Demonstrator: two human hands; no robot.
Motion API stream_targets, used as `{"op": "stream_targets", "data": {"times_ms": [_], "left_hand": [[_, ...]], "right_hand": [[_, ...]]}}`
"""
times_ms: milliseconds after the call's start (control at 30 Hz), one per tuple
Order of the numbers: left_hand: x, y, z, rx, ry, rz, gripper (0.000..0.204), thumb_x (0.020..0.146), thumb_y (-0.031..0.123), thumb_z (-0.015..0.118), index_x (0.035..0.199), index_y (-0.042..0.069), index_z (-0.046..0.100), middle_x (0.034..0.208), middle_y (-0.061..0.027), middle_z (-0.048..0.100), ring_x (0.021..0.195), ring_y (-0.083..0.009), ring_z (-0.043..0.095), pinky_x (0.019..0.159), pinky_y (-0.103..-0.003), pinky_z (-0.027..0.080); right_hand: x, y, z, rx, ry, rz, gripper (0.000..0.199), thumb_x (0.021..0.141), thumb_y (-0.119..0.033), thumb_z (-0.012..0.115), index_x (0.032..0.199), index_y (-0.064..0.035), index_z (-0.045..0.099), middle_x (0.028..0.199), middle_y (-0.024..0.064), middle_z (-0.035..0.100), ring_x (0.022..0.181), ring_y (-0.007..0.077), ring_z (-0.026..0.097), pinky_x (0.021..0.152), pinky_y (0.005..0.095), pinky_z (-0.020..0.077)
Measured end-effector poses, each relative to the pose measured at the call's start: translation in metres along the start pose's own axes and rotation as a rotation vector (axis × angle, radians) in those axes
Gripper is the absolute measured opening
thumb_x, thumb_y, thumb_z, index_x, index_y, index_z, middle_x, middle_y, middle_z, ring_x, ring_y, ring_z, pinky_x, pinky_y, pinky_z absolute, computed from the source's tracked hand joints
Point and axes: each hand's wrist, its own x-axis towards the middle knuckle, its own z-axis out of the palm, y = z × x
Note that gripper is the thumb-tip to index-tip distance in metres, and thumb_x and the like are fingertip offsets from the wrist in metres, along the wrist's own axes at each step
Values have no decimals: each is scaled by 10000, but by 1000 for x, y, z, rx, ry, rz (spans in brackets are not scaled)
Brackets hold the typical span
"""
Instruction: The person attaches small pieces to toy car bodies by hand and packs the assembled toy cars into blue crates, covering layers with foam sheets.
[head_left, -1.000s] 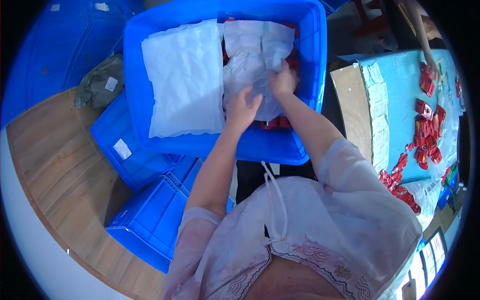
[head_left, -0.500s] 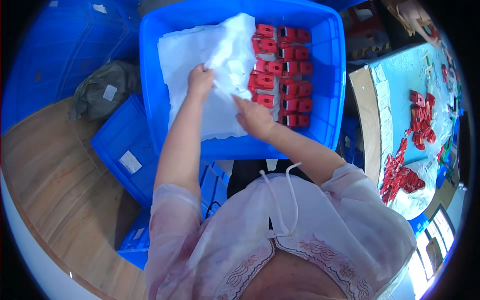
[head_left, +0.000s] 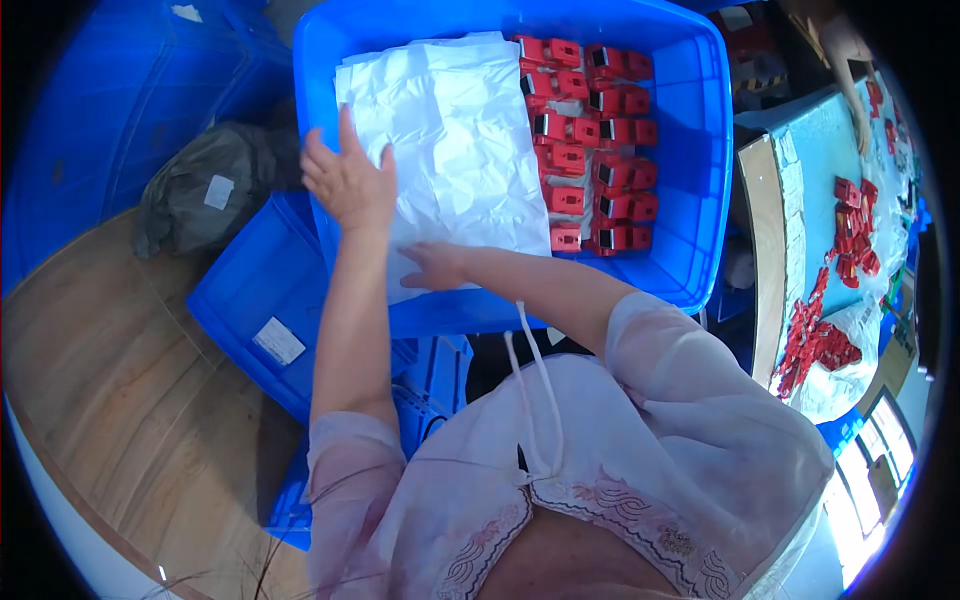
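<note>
Change: since the earlier frames the white sheet (head_left: 455, 150) has been drawn off the right side of the bin (head_left: 690, 150) and now lies flat over its left half, and both hands have shifted toward the bin's left and near edges.
Left hand: the left hand (head_left: 348, 182) lies open, fingers spread, palm down on the sheet's left edge by the bin's left wall; it presses and does not grasp.
Right hand: the right hand (head_left: 435, 265) rests flat on the sheet's near corner, close to the bin's near wall, with the fingers loosely together and nothing clamped in them.
Sheet: crumpled but spread out, it covers the bin's left half from far wall to near wall.
Red parts: rows of red parts (head_left: 590, 140) lie bare in the bin's middle, just right of the sheet; the bin's far right strip shows bare floor.
Done: judging by this, the sheet is pulled aside and roughly smoothed.
Left: the parts look untouched, and whatever lies under the sheet is hidden.
Table: to the right of the bin, a table (head_left: 815, 150) bears more loose red parts.
</note>
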Motion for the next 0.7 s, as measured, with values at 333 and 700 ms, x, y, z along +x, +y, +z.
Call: {"op": "stream_targets", "data": {"times_ms": [333, 700], "left_hand": [[131, -22, 1, -35, 249, 401, 755, 807, 361, 768, 1461, 181, 437, 1416, -164, 451, 1316, -362, 429, 1079, -502, 349], [214, 54, 27, -131, -102, 493, 387, 852, 343, 720, 1147, 96, 673, 1139, -149, 677, 1126, -354, 598, 956, -468, 466]], "right_hand": [[-278, 8, -32, 603, 307, 582, 365, 963, -357, 623, 832, -24, 693, 746, 92, 685, 698, 221, 668, 646, 369, 528], [-270, 46, 33, 1530, 818, 407, 285, 935, -176, 645, 1155, -17, 559, 1064, 115, 655, 948, 255, 652, 835, 386, 535]]}}
